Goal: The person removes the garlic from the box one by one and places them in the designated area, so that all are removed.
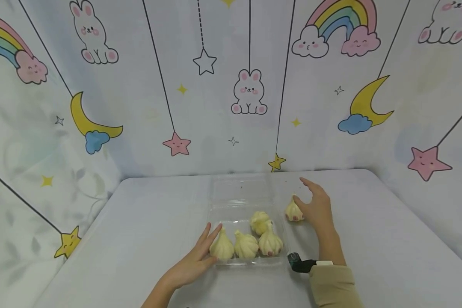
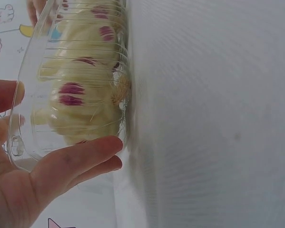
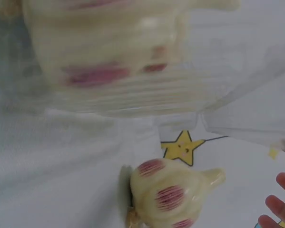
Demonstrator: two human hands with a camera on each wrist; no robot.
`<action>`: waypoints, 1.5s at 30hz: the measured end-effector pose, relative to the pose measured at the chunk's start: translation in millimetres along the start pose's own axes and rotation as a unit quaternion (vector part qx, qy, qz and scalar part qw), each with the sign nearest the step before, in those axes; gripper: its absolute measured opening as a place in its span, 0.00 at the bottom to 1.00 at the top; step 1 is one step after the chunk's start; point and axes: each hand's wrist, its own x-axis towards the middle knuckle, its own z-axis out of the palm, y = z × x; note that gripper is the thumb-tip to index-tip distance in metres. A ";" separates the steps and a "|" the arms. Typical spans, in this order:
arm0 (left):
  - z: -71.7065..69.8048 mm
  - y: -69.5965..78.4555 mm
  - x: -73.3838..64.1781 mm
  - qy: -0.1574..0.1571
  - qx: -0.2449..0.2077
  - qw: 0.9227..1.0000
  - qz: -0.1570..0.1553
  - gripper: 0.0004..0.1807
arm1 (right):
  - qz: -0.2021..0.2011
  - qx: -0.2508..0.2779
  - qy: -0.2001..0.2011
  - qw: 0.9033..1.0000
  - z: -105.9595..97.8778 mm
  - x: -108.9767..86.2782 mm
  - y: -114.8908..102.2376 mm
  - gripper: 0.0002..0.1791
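Observation:
A clear plastic container with its lid folded back holds several whole garlic bulbs, pale with purple streaks in the wrist views. My left hand touches the container's near left corner, its fingers fairly straight along the side. In the left wrist view, fingertips of the left hand lie against the ribbed wall. One more garlic bulb sits on the table to the right of the container. Around it, my right hand is spread with thumb and fingers apart. The right wrist view shows fingertips apart from that loose bulb.
The container's transparent lid lies toward the back of the white table. A cartoon-printed backdrop stands behind and at the sides. On the right wrist sits a small black camera mount.

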 end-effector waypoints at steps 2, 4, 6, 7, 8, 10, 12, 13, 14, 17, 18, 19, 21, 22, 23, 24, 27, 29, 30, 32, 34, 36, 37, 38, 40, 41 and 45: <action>0.1 0.0 -0.3 0.000 0.001 1.000 0.000 0.38 | -0.006 0.011 0.009 1.000 -0.7 -0.5 -6.5 0.28; 0.0 -0.1 -0.5 0.000 0.002 1.000 0.000 0.38 | -0.010 0.031 0.018 0.999 -0.9 -0.8 -12.3 0.28; -0.1 -0.3 -0.4 -0.002 0.001 1.000 0.002 0.38 | -0.011 0.054 0.021 0.998 -0.8 -0.9 -17.4 0.27; -0.1 -0.4 -0.4 -0.004 0.001 1.000 0.004 0.38 | -0.008 0.064 0.020 0.998 -0.5 -1.0 -19.3 0.27; -0.1 -0.5 -0.4 -0.005 0.000 1.000 0.006 0.38 | -0.002 0.075 0.016 0.997 0.1 -0.8 -20.7 0.27; -0.1 -0.7 -0.2 -0.009 -0.001 1.000 0.010 0.38 | 0.013 0.093 0.001 0.996 1.3 -0.7 -23.3 0.27; 0.2 -1.1 -0.1 -0.012 -0.002 1.000 0.015 0.38 | 0.026 0.102 -0.015 0.994 2.9 -0.7 -24.9 0.27; 0.4 -1.2 0.0 -0.013 -0.002 1.000 0.017 0.38 | 0.031 0.105 -0.022 0.994 3.9 -0.5 -25.2 0.27; 0.6 -1.4 0.1 -0.014 -0.002 1.000 0.018 0.38 | 0.033 0.107 -0.029 0.993 4.9 -0.5 -25.7 0.27; 1.1 -1.9 0.4 -0.014 -0.001 1.000 0.023 0.38 | 0.029 0.103 -0.037 0.994 8.8 -0.4 -26.7 0.26; 1.3 -2.0 0.5 -0.014 -0.001 1.000 0.023 0.38 | 0.025 0.102 -0.038 0.994 10.3 -0.4 -27.1 0.26; 1.4 -2.1 0.5 -0.014 -0.002 1.000 0.024 0.38 | 0.021 0.098 -0.038 0.994 12.0 -0.5 -27.3 0.26; 1.5 -2.1 0.7 -0.014 -0.002 1.000 0.024 0.38 | 0.014 0.094 -0.041 0.995 15.1 -1.1 -28.6 0.26; 1.5 -2.2 0.7 -0.014 -0.002 1.000 0.024 0.38 | 0.009 0.092 -0.043 0.995 16.4 -1.9 -29.9 0.25; 1.5 -2.1 0.7 -0.014 -0.002 1.000 0.023 0.38 | 0.004 0.089 -0.046 0.995 17.9 -2.3 -30.8 0.25; 1.5 -2.1 0.7 -0.013 -0.001 1.000 0.023 0.38 | -0.001 0.086 -0.050 0.995 19.4 -2.9 -31.9 0.25; 1.6 -1.7 0.7 -0.010 0.001 1.000 0.021 0.38 | -0.007 0.076 -0.073 0.994 24.2 -4.7 -35.0 0.25; 1.8 -1.6 0.9 -0.006 0.002 1.000 0.019 0.39 | -0.010 0.072 -0.089 0.993 27.6 -5.6 -35.4 0.26; 2.0 -1.7 1.1 -0.003 0.003 1.000 0.018 0.39 | -0.010 0.072 -0.098 0.993 28.9 -6.1 -35.7 0.26; 2.5 -1.8 1.8 0.003 0.004 1.000 0.014 0.39 | -0.012 0.072 -0.110 0.991 31.1 -7.3 -36.5 0.26; 3.1 -2.0 2.5 0.010 0.008 1.000 0.010 0.39 | -0.017 0.071 -0.119 0.990 32.7 -8.0 -37.0 0.26; 3.6 -1.8 3.3 0.019 0.014 1.000 0.004 0.39 | -0.020 0.068 -0.128 0.989 33.7 -8.6 -38.1 0.26; 3.8 -1.7 3.5 0.022 0.016 1.000 0.001 0.40 | -0.021 0.067 -0.131 0.989 34.0 -8.9 -38.6 0.26; 4.0 -1.5 3.6 0.026 0.017 1.000 -0.002 0.40 | -0.021 0.066 -0.136 0.988 34.3 -8.9 -38.8 0.26; 4.3 -1.3 4.0 0.036 0.018 0.999 -0.005 0.40 | -0.024 0.064 -0.145 0.987 34.5 -9.6 -38.9 0.26; 4.6 -1.3 4.1 0.041 0.017 0.999 -0.007 0.40 | -0.024 0.064 -0.152 0.986 34.6 -10.2 -39.0 0.27; 6.8 -2.6 5.2 0.068 0.012 0.998 -0.009 0.41 | -0.031 0.071 -0.197 0.977 35.7 -14.3 -38.1 0.27</action>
